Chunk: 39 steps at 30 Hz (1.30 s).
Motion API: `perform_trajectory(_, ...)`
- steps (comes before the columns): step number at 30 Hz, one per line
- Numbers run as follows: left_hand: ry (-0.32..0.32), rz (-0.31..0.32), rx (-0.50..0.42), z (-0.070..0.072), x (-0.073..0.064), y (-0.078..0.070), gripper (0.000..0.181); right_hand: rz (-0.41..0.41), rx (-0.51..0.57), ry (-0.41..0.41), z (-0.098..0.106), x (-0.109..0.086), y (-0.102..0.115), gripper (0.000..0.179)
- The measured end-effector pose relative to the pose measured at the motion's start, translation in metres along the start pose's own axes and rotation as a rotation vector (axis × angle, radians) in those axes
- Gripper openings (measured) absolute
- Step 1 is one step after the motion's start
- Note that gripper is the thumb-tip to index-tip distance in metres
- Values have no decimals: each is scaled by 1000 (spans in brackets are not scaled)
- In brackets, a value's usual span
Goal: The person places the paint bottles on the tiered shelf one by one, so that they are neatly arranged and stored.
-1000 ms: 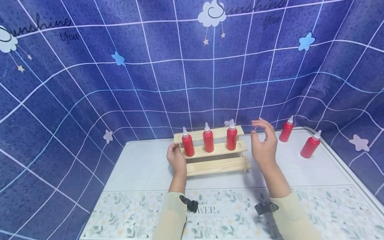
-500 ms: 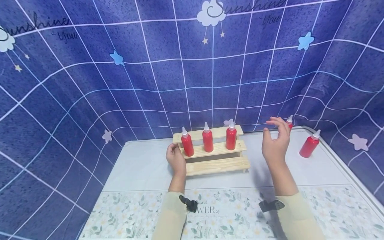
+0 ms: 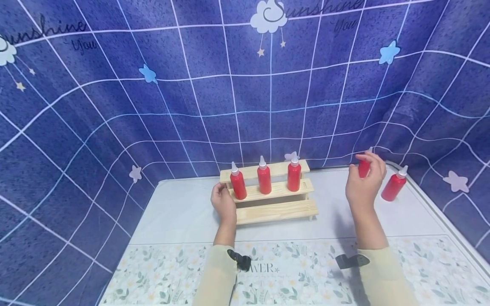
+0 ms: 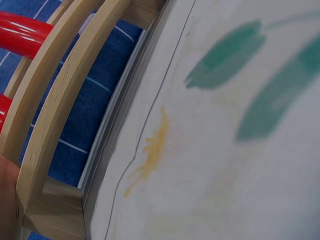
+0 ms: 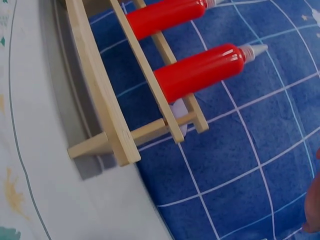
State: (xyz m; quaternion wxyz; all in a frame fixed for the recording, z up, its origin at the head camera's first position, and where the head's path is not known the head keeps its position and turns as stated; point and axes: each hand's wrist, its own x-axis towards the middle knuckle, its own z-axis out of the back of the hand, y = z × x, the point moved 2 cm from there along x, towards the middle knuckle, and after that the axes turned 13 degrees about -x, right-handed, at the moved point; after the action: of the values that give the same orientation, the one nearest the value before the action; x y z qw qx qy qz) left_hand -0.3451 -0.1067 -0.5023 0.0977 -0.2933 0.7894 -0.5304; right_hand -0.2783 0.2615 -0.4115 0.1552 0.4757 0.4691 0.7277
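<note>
Three red bottles (image 3: 264, 180) stand on a wooden rack (image 3: 276, 211), two others (image 3: 394, 187) to its right.

Through my feed, the white, floral-printed table (image 3: 180, 208) carries a wooden rack (image 3: 277, 211) bearing three red bottles (image 3: 264, 180), plus a far-right bottle (image 3: 393, 187) (its neighbour (image 3: 364, 169) has a hidden base).

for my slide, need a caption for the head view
Left hand on a wooden rack of three red bottles, right hand at a fourth bottle, fifth bottle nearby.
</note>
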Motion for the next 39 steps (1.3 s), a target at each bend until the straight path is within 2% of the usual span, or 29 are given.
perform_trajectory(8,-3,-4,9,1,2,3,26,-54,-24,-82,7,6,-9,29)
perform_trajectory(12,-2,-7,7,2,2,3,25,-79,-38,-86,9,9,-19,30)
perform_trajectory(16,7,-8,-2,3,3,5,25,-70,-51,-105,13,10,-26,31)
perform_trajectory(21,19,2,-14,4,3,6,24,-66,-74,-173,19,16,-39,35)
perform_trajectory(25,18,-3,-14,3,5,7,25,-102,-61,-235,25,23,-51,38)
perform_trajectory(30,19,-6,-10,3,4,7,26,-227,-66,-300,32,29,-65,53)
perform_trajectory(35,23,1,-4,3,4,6,25,-393,-94,-279,38,31,-81,64)
perform_trajectory(39,11,-11,-1,3,3,5,25,-439,-127,-261,43,32,-98,66)
